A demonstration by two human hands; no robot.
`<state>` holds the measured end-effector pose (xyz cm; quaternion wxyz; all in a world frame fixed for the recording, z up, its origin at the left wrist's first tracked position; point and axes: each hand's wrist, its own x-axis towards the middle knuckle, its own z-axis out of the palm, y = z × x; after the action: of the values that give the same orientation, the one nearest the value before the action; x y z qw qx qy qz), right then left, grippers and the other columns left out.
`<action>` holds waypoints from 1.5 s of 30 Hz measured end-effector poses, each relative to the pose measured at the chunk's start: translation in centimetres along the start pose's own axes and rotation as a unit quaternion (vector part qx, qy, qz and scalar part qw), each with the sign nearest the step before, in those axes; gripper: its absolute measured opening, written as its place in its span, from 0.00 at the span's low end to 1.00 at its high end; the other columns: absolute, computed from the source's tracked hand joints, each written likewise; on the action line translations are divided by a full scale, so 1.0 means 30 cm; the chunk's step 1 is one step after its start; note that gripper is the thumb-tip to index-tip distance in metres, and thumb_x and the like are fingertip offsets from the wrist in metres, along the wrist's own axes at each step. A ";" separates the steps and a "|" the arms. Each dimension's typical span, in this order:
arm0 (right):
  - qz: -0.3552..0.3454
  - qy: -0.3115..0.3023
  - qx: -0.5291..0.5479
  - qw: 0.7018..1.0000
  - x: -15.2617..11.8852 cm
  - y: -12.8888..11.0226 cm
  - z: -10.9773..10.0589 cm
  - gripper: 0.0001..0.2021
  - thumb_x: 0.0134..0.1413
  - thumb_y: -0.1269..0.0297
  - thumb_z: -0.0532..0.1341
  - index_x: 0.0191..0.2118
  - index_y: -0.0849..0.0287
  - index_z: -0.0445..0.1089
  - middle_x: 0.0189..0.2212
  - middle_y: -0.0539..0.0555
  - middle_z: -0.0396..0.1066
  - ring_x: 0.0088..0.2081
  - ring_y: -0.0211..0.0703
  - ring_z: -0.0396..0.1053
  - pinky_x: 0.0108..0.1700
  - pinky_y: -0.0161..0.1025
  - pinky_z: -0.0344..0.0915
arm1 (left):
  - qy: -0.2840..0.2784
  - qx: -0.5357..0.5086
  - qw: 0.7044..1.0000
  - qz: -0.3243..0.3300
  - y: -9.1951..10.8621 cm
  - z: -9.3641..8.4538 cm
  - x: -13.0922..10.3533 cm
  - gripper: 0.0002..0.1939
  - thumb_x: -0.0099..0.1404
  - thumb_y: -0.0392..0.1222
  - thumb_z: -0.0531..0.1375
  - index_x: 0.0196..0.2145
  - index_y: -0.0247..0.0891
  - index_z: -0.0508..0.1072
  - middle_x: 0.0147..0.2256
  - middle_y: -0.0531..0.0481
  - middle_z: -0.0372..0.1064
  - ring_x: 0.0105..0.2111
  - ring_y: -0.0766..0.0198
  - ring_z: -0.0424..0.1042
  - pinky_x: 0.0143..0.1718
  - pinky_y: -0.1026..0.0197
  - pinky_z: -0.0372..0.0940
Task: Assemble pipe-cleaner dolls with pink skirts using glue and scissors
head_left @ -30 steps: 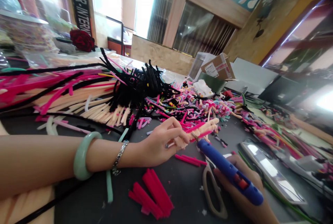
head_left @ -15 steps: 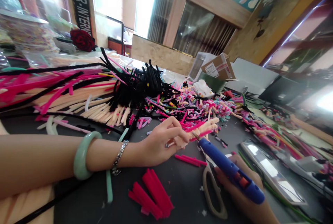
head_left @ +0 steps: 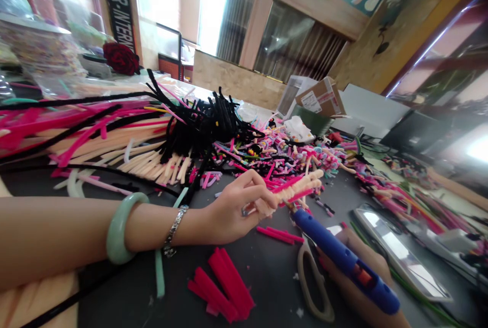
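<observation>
My left hand (head_left: 244, 206), with a green bangle (head_left: 118, 229) and a metal bracelet (head_left: 176, 231) on its wrist, pinches a bundle of peach and hot-pink pipe cleaners (head_left: 299, 188) above the dark table. In my right hand (head_left: 354, 262) is a blue hot glue gun (head_left: 343, 254), its fingers wrapped around it and partly hidden behind it. The gun's metal tip sits at the underside of the bundle, close to my left fingertips; whether it touches I cannot tell. Grey-handled scissors (head_left: 312, 282) lie below the gun, partly covered by it.
Cut hot-pink pieces (head_left: 224, 285) lie in front, with a few thin ones (head_left: 280, 235) nearer the hands. Behind are black pipe cleaners (head_left: 206, 124), peach ones (head_left: 163, 165) and a colourful heap (head_left: 301, 150). A flat silver device (head_left: 400, 251) and a white power strip (head_left: 446, 246) lie at right.
My right hand has drawn the glue gun slightly right and down, so its tip is a little lower along the bundle. The left hand keeps its hold, with the bundle barely shifted.
</observation>
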<state>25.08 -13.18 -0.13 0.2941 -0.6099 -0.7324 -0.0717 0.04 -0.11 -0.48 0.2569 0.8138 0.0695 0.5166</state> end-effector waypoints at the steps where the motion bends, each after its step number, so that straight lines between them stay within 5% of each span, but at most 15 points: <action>1: 0.003 -0.001 -0.004 1.000 -0.001 0.001 0.001 0.08 0.49 0.57 0.61 0.25 0.51 0.62 0.18 0.44 0.69 0.19 0.39 0.69 0.19 0.33 0.63 | 0.002 -0.002 1.000 0.001 0.000 0.000 -0.001 0.06 0.60 0.28 0.60 0.34 0.36 0.71 0.33 0.49 0.62 0.33 0.67 0.65 0.28 0.68 0.65; 26: 0.060 0.042 0.034 0.997 -0.015 -0.004 0.026 0.08 0.51 0.56 0.61 0.28 0.52 0.64 0.18 0.46 0.66 0.19 0.40 0.67 0.20 0.35 0.63 | -0.001 -0.007 1.000 0.007 0.001 0.000 -0.003 0.08 0.59 0.27 0.61 0.37 0.35 0.71 0.33 0.49 0.61 0.34 0.68 0.65 0.27 0.71 0.64; 38: -0.077 0.080 0.001 0.994 -0.010 0.021 0.003 0.08 0.54 0.58 0.61 0.40 0.51 0.69 0.29 0.48 0.76 0.24 0.41 0.74 0.27 0.33 0.69 | -0.028 0.017 0.999 0.032 0.008 -0.007 -0.006 0.07 0.61 0.28 0.60 0.37 0.36 0.71 0.35 0.48 0.61 0.35 0.67 0.66 0.34 0.67 0.65; 45: -0.097 0.091 0.002 0.991 -0.022 0.040 0.009 0.11 0.53 0.58 0.62 0.44 0.50 0.70 0.32 0.48 0.78 0.27 0.42 0.76 0.28 0.33 0.70 | -0.025 0.020 0.999 0.024 0.003 -0.006 -0.008 0.07 0.61 0.29 0.60 0.37 0.37 0.71 0.34 0.48 0.62 0.35 0.66 0.66 0.35 0.65 0.66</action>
<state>26.16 -13.32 -0.98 0.3524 -0.5262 -0.7586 -0.1533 -0.23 -0.22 -0.56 0.2301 0.8327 0.0537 0.5008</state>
